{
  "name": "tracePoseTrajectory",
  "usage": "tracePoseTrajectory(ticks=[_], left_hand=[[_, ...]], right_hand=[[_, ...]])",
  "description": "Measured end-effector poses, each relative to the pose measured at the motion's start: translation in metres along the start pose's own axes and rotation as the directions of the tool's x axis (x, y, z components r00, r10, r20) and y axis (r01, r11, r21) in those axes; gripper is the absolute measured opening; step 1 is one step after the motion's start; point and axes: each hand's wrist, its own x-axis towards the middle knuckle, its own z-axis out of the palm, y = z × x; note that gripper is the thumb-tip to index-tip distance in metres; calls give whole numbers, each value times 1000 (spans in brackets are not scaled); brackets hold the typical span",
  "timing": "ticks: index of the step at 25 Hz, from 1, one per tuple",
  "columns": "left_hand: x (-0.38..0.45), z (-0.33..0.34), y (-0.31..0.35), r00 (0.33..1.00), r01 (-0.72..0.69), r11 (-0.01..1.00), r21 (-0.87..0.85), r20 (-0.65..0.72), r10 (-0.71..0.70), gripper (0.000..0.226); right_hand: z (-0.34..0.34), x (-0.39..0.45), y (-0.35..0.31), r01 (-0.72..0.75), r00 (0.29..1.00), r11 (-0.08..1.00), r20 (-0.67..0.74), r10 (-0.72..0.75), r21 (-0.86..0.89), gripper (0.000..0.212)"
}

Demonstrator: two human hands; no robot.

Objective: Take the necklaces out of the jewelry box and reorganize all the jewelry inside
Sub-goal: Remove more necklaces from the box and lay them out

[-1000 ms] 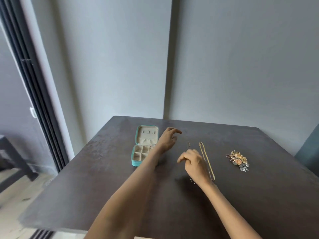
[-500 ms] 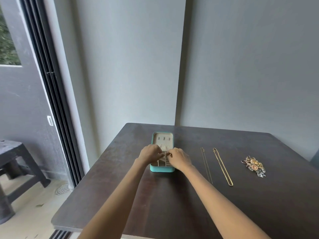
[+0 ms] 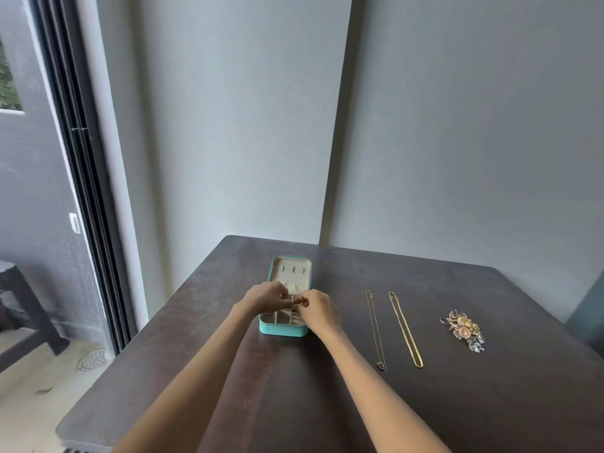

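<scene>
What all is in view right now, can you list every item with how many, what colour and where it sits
jewelry box: one, teal outside with beige lining, open, left of centre on the table
thin chain necklace: one, dark gold with a small pendant at the near end, laid straight to the right of the box
gold chain necklace: one, bright gold, laid straight just right of the thin one
jewelry pile: one cluster, gold, pink and silver, far right of the table
table: one, dark brown, set into the wall corner
stool: one, dark, on the floor at far left
floor drain: one, pale, round, left of the table
hands: two, left hand and right hand, fingertips together over the box; what they pinch is too small to tell
</scene>
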Motion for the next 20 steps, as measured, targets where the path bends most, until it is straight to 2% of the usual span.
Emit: tracePoseTrajectory(ticks=[3,5,7,10,13,17,20], left_hand=[[-4,-9,-4,996,-52,994,-93,-79,45,26],[-5,-19,-2,988,-110,975,-191,-130,85,23],[-9,-28,5,980,-160,943,-291,-157,118,23],[-14,-39,16,976,-210,879,-428,-145,162,24],[-19,-49,29,968,-251,787,-564,-157,197,20],[-26,-59,46,965,-259,696,-670,-143,221,28],[-25,-58,56,973,-226,588,-777,-149,177,39]], right_hand=[[-1,1,0,-16,999,997,48,12,70,23],[-4,5,3,-20,997,978,78,4,207,24],[-10,4,4,-17,996,915,84,-18,403,26],[-31,0,-2,-5,998,792,54,-36,611,16],[-57,-4,-4,27,1000,715,-10,-28,698,16],[-85,-4,-2,9,1000,677,-3,-10,736,12],[-106,-3,2,-20,998,488,-14,66,873,14]])
